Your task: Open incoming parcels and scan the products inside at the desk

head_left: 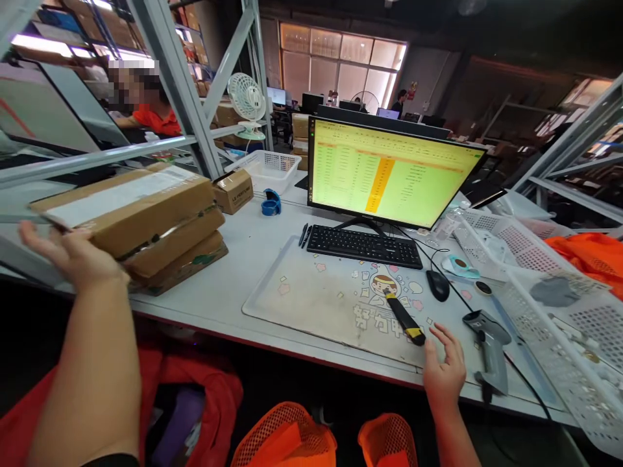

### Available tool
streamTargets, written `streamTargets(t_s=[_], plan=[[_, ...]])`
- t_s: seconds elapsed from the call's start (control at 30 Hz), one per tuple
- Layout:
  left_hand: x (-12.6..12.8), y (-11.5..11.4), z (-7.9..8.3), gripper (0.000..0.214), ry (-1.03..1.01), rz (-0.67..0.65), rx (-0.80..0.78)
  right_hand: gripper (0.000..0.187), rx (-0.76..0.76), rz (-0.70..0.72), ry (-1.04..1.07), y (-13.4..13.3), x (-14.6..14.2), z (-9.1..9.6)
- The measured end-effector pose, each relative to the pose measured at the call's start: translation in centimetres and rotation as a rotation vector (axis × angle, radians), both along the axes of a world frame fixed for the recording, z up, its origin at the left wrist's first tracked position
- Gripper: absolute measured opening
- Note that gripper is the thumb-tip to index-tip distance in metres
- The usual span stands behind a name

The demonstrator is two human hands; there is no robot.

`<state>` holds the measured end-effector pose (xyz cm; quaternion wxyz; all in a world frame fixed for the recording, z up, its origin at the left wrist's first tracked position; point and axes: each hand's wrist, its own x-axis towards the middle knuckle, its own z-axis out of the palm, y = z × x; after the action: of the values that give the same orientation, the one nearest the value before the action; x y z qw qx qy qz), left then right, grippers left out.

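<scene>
Stack of flat brown cardboard boxes (156, 214) is seen at left; handling is judged early, all apparently closed, firm hold not yet shown. Beside it the left hand (82, 259) is spread, contact uncertain. Black-and-yellow plastic cutter knife (405, 318) is laid unheld on the pale printed mat (302, 298); beside its near end the right hand (444, 370) is loosely curled, nothing pinched. Far box sides are hidden; white paper label (126, 191) is unreadable.

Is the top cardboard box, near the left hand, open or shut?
Shut, as far as the view shows: the top face of the top cardboard box lies flat under a white label, with no flap raised.
</scene>
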<state>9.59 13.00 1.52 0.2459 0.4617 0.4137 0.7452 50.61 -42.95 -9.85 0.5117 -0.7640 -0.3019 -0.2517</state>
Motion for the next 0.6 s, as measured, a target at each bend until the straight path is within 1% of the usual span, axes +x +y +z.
streamTargets(t_s=[0.03, 0.07, 0.13, 0.17, 0.2, 0.23, 0.27, 0.3, 0.33, 0.37, 0.4, 0.43, 0.47, 0.5, 0.53, 0.6], plan=[[0.4, -0.5, 0.4, 0.085, -0.01, 0.002, -0.047, 0.027, 0.008, 0.077, 0.007, 1.1, -1.0, 1.6], [0.8, -1.0, 0.8, 0.082, -0.016, 0.006, -0.093, 0.025, 0.008, 0.187, 0.021, 2.5, -2.1, 3.4], [1.5, -2.0, 1.2, 0.075, 0.0, -0.007, -0.12, 0.023, -0.018, 0.48, 0.054, 6.6, -4.4, 7.2], [1.7, -2.6, 1.1, 0.073, 0.021, -0.019, -0.095, 0.023, -0.036, 0.639, 0.067, 9.5, -5.5, 9.0], [1.9, -3.1, 0.9, 0.073, 0.049, -0.039, -0.057, 0.023, -0.059, 0.784, 0.082, 12.9, -6.5, 10.7], [2.0, -3.7, 0.4, 0.075, 0.078, -0.061, -0.019, 0.025, -0.077, 0.9, 0.113, 16.7, -7.3, 12.0], [2.1, -4.3, -0.1, 0.078, 0.108, -0.081, 0.012, 0.027, -0.108, 0.986, 0.165, 20.8, -8.1, 13.0], [2.3, -5.0, -0.7, 0.081, 0.135, -0.096, 0.03, 0.032, -0.145, 1.018, 0.247, 25.1, -8.8, 13.7], [2.5, -5.6, -1.3, 0.082, 0.159, -0.102, 0.036, 0.039, -0.174, 0.997, 0.359, 29.3, -9.5, 14.0], [2.8, -6.2, -1.8, 0.082, 0.185, -0.099, 0.032, 0.047, -0.202, 0.963, 0.501, 33.2, -10.3, 14.0], [3.0, -6.8, -2.3, 0.077, 0.223, -0.084, 0.024, 0.052, -0.236, 0.963, 0.663, 36.6, -11.1, 13.6], [3.2, -7.3, -2.6, 0.07, 0.265, -0.053, 0.018, 0.055, -0.271, 1.016, 0.818, 39.3, -11.9, 13.0], [3.3, -7.7, -2.8, 0.063, 0.31, -0.025, 0.017, 0.057, -0.268, 1.063, 0.937, 41.4, -12.9, 12.2], [3.3, -8.1, -3.0, 0.057, 0.349, -0.005, 0.023, 0.058, -0.255, 1.111, 1.02, 42.8, -13.7, 11.4], [3.2, -8.4, -3.1, 0.055, 0.374, 0.001, 0.037, 0.059, -0.228, 1.147, 1.063, 43.5, -14.4, 10.5], [2.8, -9.4, -3.5, 0.058, 0.386, -0.028, 0.088, 0.058, -0.167, 1.161, 1.06, 43.4, -15.0, 9.2]])
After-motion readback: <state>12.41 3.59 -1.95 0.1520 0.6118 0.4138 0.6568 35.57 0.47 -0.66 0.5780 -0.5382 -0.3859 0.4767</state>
